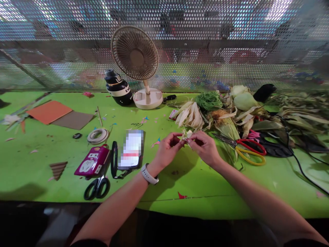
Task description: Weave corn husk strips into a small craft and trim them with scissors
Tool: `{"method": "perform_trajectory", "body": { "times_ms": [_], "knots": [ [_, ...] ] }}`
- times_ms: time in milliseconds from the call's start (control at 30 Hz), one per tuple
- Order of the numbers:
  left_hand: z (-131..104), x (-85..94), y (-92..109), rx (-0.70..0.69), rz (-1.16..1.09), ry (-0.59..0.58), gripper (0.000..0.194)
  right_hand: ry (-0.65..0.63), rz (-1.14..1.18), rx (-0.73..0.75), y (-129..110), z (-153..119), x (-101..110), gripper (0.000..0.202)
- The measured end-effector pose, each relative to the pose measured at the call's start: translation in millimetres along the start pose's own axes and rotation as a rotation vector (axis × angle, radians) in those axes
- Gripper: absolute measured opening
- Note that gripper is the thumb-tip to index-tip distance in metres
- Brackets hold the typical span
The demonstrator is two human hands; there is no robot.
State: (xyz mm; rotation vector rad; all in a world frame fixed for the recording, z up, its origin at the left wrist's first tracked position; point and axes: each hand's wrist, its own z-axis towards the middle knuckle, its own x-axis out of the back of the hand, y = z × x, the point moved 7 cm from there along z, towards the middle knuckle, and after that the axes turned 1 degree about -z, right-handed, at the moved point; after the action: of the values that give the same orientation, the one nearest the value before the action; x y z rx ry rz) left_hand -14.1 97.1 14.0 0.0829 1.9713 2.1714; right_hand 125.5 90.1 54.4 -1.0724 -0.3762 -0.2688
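Both my hands meet over the middle of the green table, pinching a small pale cream piece [189,134] that looks like folded corn husk. My left hand [168,147], with a white watch band [149,174] on the wrist, has its fingertips closed on the piece's left side. Thumb and fingers of my right hand [204,146] close on it from the right. Just beyond lies a fan of dried pale corn husks [189,116]. A bundle of green strands [209,100] sits behind that, and a greener husk [227,133] lies right of my right hand.
Red-and-yellow-handled scissors [250,151] lie right, near a black cable [299,168]. On the left are a phone [131,149], tape roll [98,136], magenta pouch [93,160] and black-handled scissors [97,188]. A fan [147,99] and bottle [119,90] stand before the perforated metal screen [200,65].
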Motion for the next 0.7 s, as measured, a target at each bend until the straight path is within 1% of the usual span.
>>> {"method": "perform_trajectory", "body": {
  "times_ms": [133,200,367,500,600,667,700],
  "knots": [
    [2.3,-0.1,-0.4,0.026,-0.08,-0.011,0.033,-0.025,-0.04,0.027,-0.8,1.8,1.7,0.014],
    [2.5,-0.8,0.3,0.03,-0.081,-0.019,0.034,-0.021,-0.058,0.028,-0.6,2.8,2.7,0.015],
    [1.2,-2.5,2.0,-0.006,0.001,-0.054,0.032,0.008,-0.108,0.055,-2.2,2.4,3.3,0.015],
    [-0.7,-5.2,6.1,-0.082,0.12,-0.102,0.028,-0.04,-0.17,0.102,-3.4,-0.8,-2.2,0.011],
    [-1.2,-6.9,7.6,-0.099,0.141,-0.126,0.026,-0.052,-0.157,0.068,1.4,-2.8,-3.9,0.008],
    [-0.6,-6.9,5.4,-0.069,0.114,-0.134,0.025,-0.072,-0.09,0.013,6.2,-2.6,-4.3,0.006],
    [0.0,-6.3,4.0,-0.051,0.099,-0.13,0.026,-0.086,-0.046,-0.012,7.8,-2.0,-4.2,0.009]
  ]
}}
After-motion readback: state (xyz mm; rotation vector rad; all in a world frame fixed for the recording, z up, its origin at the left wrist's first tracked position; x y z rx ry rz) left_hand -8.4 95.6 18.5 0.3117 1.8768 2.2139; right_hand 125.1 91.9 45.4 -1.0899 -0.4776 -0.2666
